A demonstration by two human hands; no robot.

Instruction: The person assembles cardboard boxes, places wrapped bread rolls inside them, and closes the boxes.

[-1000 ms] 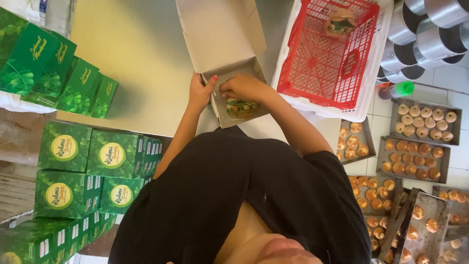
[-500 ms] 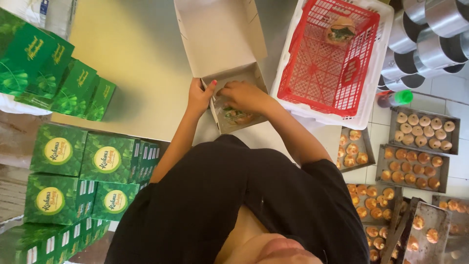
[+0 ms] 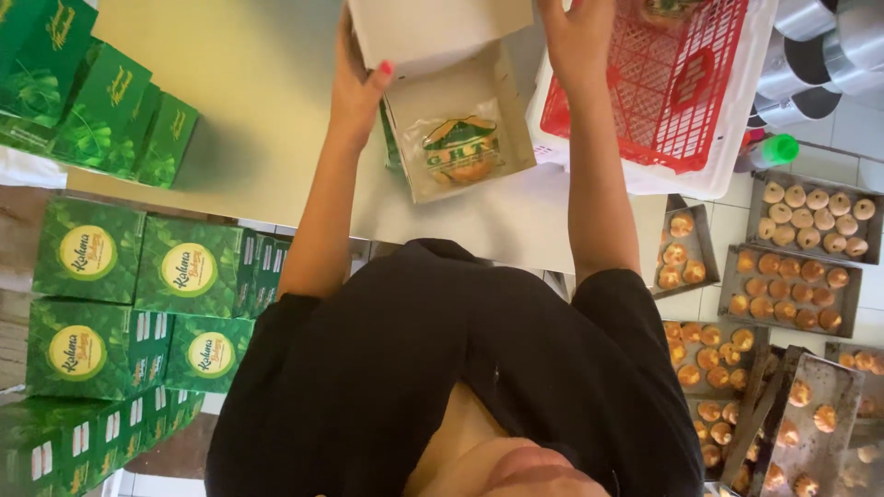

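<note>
- Noted left hand (image 3: 357, 87) gripping the open box (image 3: 458, 138), top centre, by its edge.
- Wrapped pastry (image 3: 460, 149) lay inside.
- Right hand (image 3: 578, 37) over the red basket (image 3: 663, 87); I couldn't tell its grip.

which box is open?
The white-lined box between the two hands, at the table's far edge: its lid is raised and a wrapped pastry lies inside. The green boxes stacked at the left are all closed.
</note>
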